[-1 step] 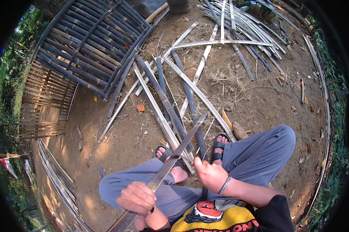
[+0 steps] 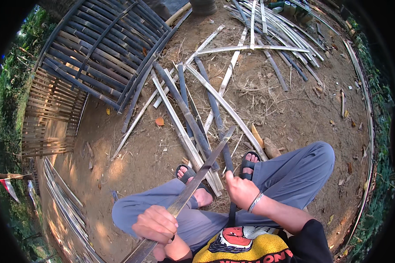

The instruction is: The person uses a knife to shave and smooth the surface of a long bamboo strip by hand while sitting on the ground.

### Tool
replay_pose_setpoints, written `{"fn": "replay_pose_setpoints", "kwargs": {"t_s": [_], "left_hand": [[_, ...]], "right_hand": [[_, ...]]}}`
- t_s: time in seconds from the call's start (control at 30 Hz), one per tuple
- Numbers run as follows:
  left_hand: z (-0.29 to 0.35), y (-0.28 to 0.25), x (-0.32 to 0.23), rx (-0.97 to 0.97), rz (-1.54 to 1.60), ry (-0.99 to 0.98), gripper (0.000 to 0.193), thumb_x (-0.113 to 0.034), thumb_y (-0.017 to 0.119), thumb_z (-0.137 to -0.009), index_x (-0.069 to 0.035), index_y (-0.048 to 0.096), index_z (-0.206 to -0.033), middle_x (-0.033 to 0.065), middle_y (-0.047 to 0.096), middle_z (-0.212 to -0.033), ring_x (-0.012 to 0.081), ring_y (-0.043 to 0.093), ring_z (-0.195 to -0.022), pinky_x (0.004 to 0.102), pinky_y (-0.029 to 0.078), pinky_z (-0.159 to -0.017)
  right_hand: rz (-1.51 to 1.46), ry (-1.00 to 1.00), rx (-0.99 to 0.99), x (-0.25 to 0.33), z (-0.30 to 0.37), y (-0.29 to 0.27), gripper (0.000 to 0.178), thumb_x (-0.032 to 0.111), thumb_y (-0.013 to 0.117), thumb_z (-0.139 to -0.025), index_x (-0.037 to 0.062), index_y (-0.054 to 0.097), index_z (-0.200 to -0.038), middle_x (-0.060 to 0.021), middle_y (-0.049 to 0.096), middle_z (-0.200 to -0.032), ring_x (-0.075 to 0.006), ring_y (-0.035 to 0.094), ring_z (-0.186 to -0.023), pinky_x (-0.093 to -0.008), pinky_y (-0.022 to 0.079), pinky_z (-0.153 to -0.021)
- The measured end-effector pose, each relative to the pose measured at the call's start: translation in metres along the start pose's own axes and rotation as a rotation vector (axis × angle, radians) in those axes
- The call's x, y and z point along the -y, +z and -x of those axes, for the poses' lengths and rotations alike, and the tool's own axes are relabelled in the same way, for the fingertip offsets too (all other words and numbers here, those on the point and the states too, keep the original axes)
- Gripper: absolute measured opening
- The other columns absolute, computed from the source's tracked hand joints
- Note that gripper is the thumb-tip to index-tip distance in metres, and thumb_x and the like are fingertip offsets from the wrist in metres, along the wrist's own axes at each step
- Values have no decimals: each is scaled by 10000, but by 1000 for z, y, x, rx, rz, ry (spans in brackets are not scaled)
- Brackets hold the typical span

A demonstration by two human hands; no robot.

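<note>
A long, flat, dark bamboo strip point(image 2: 194, 183) slants from the lower left up toward the middle, over my lap. My left hand point(image 2: 155, 224) is closed around its lower part. To the right of the strip, my right hand point(image 2: 242, 192) is closed with the thumb pointing up, apart from the strip. A thin tip shows by the thumb and a narrow dark piece point(image 2: 232, 215) shows below the fist; what I grip there is mostly hidden. Beyond the strip's far end, dark bamboo poles point(image 2: 186, 111) and pale split lengths point(image 2: 226, 105) lie crossed on the dirt.
A dark bamboo slatted frame point(image 2: 103, 48) stands at the upper left, with a lighter slatted panel point(image 2: 50, 114) beside it. Split strips point(image 2: 289, 35) are heaped at the far right, more strips point(image 2: 68, 210) at the left. My sandalled feet point(image 2: 249, 164) are close to the poles.
My right hand has shifted slightly right and toward me, away from the strip. My left hand and the bamboo strip stay almost where they were.
</note>
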State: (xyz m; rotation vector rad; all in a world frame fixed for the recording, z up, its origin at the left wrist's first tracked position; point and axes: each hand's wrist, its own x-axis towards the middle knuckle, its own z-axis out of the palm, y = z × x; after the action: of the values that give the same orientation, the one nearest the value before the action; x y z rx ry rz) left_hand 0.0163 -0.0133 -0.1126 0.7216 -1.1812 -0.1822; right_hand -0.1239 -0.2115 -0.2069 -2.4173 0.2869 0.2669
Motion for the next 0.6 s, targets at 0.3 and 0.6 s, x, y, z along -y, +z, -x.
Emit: {"fn": "replay_pose_setpoints", "kwargs": {"t_s": [0.3,0.6], "left_hand": [[1,5,2,-25,-34,19,454,-405,705,-850,-69,569,-577,2,560,-490,126,556,-427,245,485,-494],[3,6,1,-84,-67,25,480,-426,659,-880,-75,560,-569,1,548,-479,114,526,-407,240,478,-498]], "right_hand": [[-103,-80,1,43,22,-10,151,73,467,-890,-6,382,-988,-217,599,-686,-374,641,-573,-461,511,-458],[-135,-136,-3,56,28,-10,173,120,480,-914,-3,379,-983,-191,581,-670,-358,637,-558,-455,492,-436]]}}
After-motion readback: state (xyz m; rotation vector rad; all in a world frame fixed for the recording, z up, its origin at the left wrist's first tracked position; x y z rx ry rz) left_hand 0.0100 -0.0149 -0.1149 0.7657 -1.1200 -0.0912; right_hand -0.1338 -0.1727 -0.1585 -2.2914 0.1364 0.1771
